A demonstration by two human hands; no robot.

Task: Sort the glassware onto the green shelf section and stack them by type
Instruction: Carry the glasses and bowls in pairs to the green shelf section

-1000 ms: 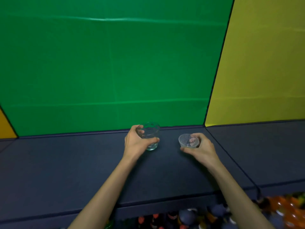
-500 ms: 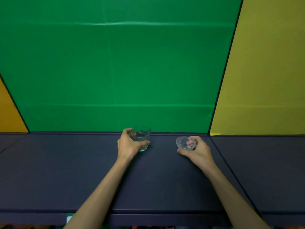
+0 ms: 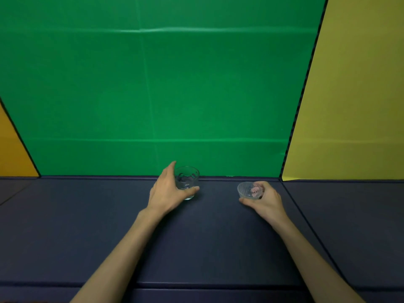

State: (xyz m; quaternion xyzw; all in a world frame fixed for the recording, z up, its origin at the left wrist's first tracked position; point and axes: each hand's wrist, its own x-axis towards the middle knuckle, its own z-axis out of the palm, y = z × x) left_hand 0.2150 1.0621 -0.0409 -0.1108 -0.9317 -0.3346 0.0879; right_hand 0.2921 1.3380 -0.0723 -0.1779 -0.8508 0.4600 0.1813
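Observation:
A clear glass tumbler (image 3: 187,180) stands upright on the dark shelf surface (image 3: 109,226), close to the green back wall (image 3: 153,95). My left hand (image 3: 167,190) wraps its left side, thumb in front and fingers behind. To its right a small ribbed glass bowl (image 3: 248,190) sits low at the shelf, tilted slightly toward me. My right hand (image 3: 265,200) grips it from the right, fingers showing through the glass. Both pieces are inside the green section, about a hand's width apart.
A yellow wall panel (image 3: 354,106) borders the green section on the right, an orange panel (image 3: 11,145) on the left. A seam (image 3: 306,219) in the dark shelf mat runs forward from the green-yellow boundary. The shelf's front edge (image 3: 196,287) crosses the bottom.
Both hands moved forward and lowered the tumbler and the bowl toward the shelf near the back wall. The view tilted up, so the items below the shelf dropped out of sight.

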